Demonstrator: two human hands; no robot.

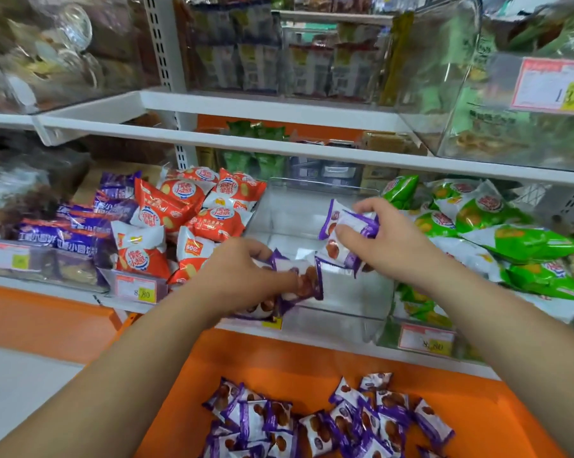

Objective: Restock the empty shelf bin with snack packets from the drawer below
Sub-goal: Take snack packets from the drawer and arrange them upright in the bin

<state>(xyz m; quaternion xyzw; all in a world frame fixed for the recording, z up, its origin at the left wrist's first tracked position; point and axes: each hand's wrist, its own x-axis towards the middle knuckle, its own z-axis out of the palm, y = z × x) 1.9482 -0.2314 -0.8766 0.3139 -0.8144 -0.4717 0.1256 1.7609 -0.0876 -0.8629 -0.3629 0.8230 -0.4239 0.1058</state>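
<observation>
Spare packets (328,421) lie in the drawer (312,355); left hand (246,269) grips one bunch (300,279), right hand (388,236) a second bunch (343,226), at the bin (351,299).

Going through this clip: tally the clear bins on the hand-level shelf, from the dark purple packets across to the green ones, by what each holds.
Bin of dark purple packets: 1
Bin of red packets: 1
Bin being restocked: 1
Bin of green packets: 1
Total: 4
</observation>
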